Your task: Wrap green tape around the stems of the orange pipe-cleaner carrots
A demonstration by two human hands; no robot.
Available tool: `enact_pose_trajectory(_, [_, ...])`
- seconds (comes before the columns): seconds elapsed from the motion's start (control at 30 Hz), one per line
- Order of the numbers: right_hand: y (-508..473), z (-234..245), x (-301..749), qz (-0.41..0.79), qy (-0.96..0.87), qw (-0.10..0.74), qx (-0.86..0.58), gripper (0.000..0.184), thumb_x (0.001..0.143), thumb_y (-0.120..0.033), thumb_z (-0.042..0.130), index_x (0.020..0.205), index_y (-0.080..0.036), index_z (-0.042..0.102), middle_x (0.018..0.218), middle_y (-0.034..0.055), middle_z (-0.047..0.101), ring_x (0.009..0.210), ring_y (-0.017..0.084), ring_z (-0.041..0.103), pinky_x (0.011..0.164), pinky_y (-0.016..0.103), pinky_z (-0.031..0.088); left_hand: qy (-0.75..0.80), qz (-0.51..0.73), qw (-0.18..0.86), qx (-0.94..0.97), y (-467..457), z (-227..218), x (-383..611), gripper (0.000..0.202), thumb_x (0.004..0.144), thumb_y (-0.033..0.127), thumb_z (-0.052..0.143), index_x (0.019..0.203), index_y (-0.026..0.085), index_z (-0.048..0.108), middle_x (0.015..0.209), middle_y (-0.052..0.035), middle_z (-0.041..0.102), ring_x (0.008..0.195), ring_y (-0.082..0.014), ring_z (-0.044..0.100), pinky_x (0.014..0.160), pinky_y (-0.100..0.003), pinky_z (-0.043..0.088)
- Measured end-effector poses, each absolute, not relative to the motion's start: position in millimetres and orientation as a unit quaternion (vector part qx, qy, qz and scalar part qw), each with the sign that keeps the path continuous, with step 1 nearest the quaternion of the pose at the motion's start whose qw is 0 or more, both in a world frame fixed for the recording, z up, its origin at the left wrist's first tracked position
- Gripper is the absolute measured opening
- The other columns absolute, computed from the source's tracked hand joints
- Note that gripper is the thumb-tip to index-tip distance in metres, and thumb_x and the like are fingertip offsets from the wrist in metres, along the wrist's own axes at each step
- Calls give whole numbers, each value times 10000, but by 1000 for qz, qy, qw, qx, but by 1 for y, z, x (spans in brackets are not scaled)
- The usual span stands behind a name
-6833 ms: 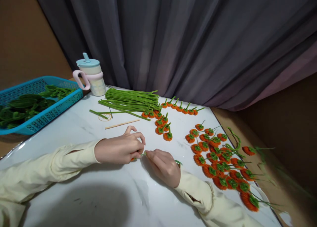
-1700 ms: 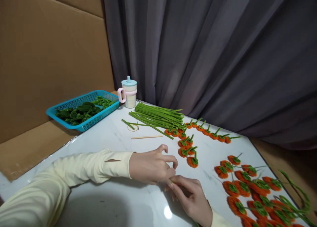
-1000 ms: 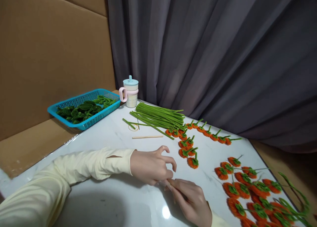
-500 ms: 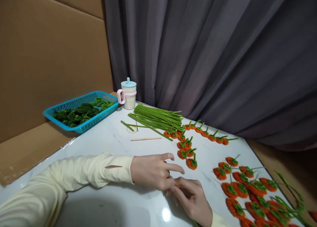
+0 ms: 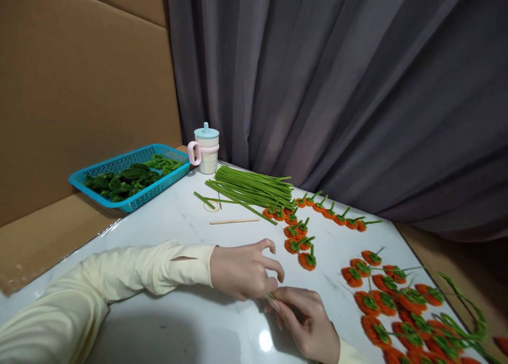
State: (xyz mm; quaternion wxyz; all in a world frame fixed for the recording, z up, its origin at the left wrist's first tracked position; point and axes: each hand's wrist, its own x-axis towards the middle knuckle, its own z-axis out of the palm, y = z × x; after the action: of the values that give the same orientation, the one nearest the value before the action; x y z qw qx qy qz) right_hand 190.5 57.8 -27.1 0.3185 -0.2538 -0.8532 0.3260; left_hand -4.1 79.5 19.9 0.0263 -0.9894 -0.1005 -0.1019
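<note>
My left hand (image 5: pixel 246 271) reaches in over the white table, its thumb side turned down and out of sight. Two of its fingers are raised and curled, while the lower ones close in a pinch. My right hand (image 5: pixel 305 319) meets it there, thumb and index finger pressed together. A small bit of green pipe cleaner (image 5: pixel 272 296) shows between the fingertips of both hands; the rest of it is hidden. Just beyond the hands lie orange fuzzy persimmons (image 5: pixel 307 261) with green tops and short stems. A wooden stick (image 5: pixel 234 221) rests farther back.
Green pipe cleaners (image 5: pixel 254 187) lie bunched at the back. More orange persimmons (image 5: pixel 387 284) crowd the right side. A blue basket (image 5: pixel 138 201) with green leaf shapes and a lidded cup (image 5: pixel 207 155) stand at the back left. A grey curtain (image 5: pixel 317 89) hangs behind.
My left hand has shifted slightly left, its raised fingers curling in more. My right fingertips have turned, and the green bit between the hands now shows. The table items have not moved.
</note>
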Motion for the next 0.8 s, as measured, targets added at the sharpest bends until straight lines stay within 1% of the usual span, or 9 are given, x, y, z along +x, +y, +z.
enact_pose_trajectory(0.1, [57,-28,190,309,-859,330,-241,238,864,-185,418,769,-141,631,510,21,571,442,102,509,468,189,416,-143,-91,-78,-982,81,20,-4,117,710,29,573,723,142,546,905,-86,677,940,-183,579,944,-415,214])
enact_pose_trajectory(0.17, [57,-30,190,284,-866,341,-232,225,857,-166,414,801,-136,629,525,29,582,456,109,515,472,199,419,-169,-81,-158,-969,84,19,-5,114,727,70,613,708,153,538,898,-40,681,840,-156,601,940,-405,196])
enact_pose_trajectory(0.23, [56,-34,189,257,-874,346,-225,222,852,-149,409,830,-127,629,527,35,588,461,114,519,470,207,417,-183,-74,-229,-953,87,17,-5,123,745,86,628,698,156,537,806,4,689,775,-130,605,927,-382,185])
enact_pose_trajectory(0.33, [56,-39,189,227,-877,355,-230,224,857,-156,404,860,-129,626,578,55,630,484,117,556,487,210,430,-178,-76,-304,-933,91,13,-5,182,819,68,543,665,161,515,561,61,647,793,-121,603,895,-333,189])
enact_pose_trajectory(0.37, [56,-40,189,225,-877,356,-232,231,861,-157,394,871,-135,624,588,54,641,487,116,567,491,207,435,-173,-83,-311,-931,92,12,-5,206,831,62,517,652,162,507,525,69,631,794,-118,600,888,-322,191])
enact_pose_trajectory(0.43, [56,-42,190,223,-875,360,-235,236,864,-165,386,881,-143,620,597,51,653,484,114,578,492,202,440,-165,-98,-295,-936,91,11,-4,239,825,43,496,616,159,494,527,69,622,783,-112,589,881,-311,190])
enact_pose_trajectory(0.63, [57,-43,192,233,-872,351,-248,238,872,-188,382,839,-148,615,587,45,648,479,107,573,497,195,440,-164,-81,-204,-962,84,14,-3,243,667,-54,522,553,150,455,592,44,603,850,-138,551,868,-314,212])
enact_pose_trajectory(0.7, [57,-44,192,217,-881,346,-240,250,878,-184,366,835,-147,609,558,37,622,464,103,546,485,198,422,-167,-75,-220,-958,84,14,-3,255,677,-55,502,537,149,440,576,40,610,847,-140,553,880,-321,217])
enact_pose_trajectory(0.8, [56,-46,191,160,-909,339,-183,264,867,-147,324,874,-130,587,512,24,560,444,111,495,450,221,371,-148,-49,-318,-935,89,12,-2,282,789,-8,454,566,163,473,508,50,627,843,-129,569,869,-292,258])
